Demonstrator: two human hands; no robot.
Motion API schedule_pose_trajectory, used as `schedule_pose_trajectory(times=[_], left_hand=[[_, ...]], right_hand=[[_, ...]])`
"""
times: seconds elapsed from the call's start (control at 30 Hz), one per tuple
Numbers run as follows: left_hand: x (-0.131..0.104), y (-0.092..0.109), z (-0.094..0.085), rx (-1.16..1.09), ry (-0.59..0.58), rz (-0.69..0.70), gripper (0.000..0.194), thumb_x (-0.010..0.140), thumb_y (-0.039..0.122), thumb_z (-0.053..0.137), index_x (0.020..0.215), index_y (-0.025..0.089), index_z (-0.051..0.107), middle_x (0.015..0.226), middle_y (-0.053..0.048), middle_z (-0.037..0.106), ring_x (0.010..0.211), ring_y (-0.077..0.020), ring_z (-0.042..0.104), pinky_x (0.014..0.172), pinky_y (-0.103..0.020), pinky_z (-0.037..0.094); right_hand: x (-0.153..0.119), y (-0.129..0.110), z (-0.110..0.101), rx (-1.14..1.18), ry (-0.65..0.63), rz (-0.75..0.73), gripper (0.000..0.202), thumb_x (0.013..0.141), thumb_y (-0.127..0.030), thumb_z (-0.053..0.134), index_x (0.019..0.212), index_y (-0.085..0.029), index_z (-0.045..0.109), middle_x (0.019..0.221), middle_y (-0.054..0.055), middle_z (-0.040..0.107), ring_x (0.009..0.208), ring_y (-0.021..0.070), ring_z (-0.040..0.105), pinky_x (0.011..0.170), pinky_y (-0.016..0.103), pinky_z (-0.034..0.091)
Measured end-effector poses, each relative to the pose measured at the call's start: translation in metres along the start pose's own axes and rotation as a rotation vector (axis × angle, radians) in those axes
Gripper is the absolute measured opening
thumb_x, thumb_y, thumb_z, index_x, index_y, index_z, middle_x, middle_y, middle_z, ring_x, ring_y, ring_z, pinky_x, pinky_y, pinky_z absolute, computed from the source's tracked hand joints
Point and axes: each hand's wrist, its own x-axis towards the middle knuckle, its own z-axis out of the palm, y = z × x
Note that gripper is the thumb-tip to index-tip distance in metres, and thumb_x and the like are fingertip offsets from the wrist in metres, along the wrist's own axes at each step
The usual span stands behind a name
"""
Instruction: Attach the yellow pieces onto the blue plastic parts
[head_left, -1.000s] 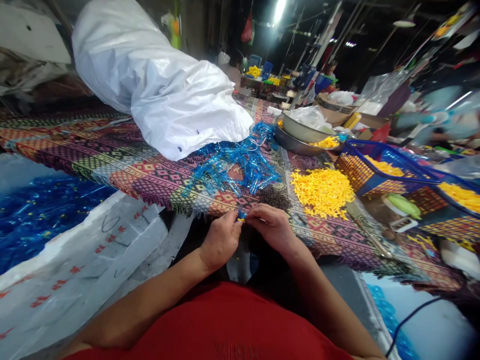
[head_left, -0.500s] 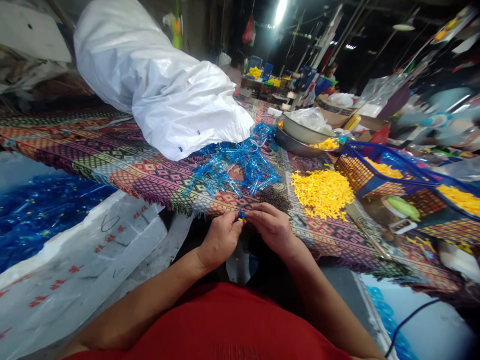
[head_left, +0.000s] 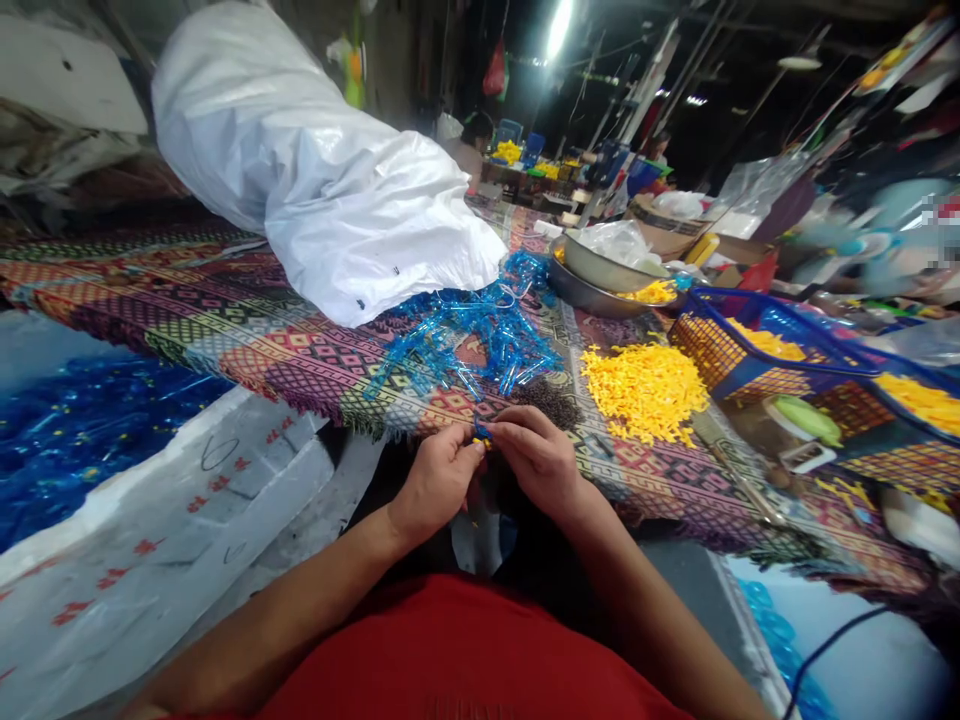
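Note:
My left hand [head_left: 439, 475] and my right hand [head_left: 541, 462] meet at the near edge of the cloth-covered table, both with fingers pinched. Between their fingertips is a small blue and yellow plastic piece [head_left: 481, 432], mostly hidden by the fingers. Just beyond the hands lies a loose heap of clear blue plastic pieces [head_left: 517, 340]. Close to my right hand is a pile of tiny dark parts [head_left: 551, 403]. Farther right spreads a pile of small yellow plastic pieces [head_left: 645, 390].
A big white sack [head_left: 322, 170] leans over the table's left side. Metal bowls [head_left: 592, 285] and blue baskets [head_left: 780, 375] of yellow pieces stand at right. A white foam box [head_left: 225, 480] holding blue pieces is at lower left. A fan [head_left: 862, 240] spins at far right.
Both hands stay together at the table edge, pinching the small blue and yellow piece, with only slight finger movement. The view has shifted a little.

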Motion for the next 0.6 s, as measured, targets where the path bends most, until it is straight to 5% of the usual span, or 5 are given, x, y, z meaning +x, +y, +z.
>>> schedule_pose_trajectory(times=[0.13, 0.3, 0.6], left_hand=[[0.0007, 0.003, -0.0002, -0.005, 0.008, -0.022, 0.015, 0.083, 0.03, 0.043, 0.079, 0.018, 0.051, 0.048, 0.005, 0.052, 0.035, -0.0088, 0.046, 0.036, -0.019, 0.035], [0.0034, 0.0014, 0.0, -0.048, 0.031, -0.02, 0.02, 0.085, 0.035, 0.041, 0.08, 0.017, 0.049, 0.058, 0.003, 0.054, 0.039, -0.009, 0.05, 0.035, -0.019, 0.037], [0.001, 0.007, 0.0047, 0.046, 0.06, 0.023, 0.016, 0.084, 0.029, 0.043, 0.08, 0.016, 0.052, 0.056, 0.003, 0.054, 0.044, -0.0088, 0.048, 0.042, -0.019, 0.039]], right_hand=[[0.0023, -0.0003, -0.0007, -0.028, -0.037, -0.013, 0.024, 0.085, -0.012, 0.048, 0.103, -0.021, 0.061, 0.096, 0.009, 0.059, 0.088, 0.017, 0.059, 0.072, 0.029, 0.051], [0.0011, -0.0039, -0.0016, -0.035, 0.121, 0.023, 0.023, 0.083, -0.014, 0.052, 0.103, -0.022, 0.061, 0.09, 0.008, 0.059, 0.082, 0.0164, 0.059, 0.068, 0.028, 0.052], [-0.0051, -0.0028, -0.001, -0.137, 0.022, -0.072, 0.021, 0.085, -0.014, 0.048, 0.101, -0.02, 0.061, 0.086, 0.008, 0.063, 0.077, 0.0167, 0.06, 0.068, 0.029, 0.05]])
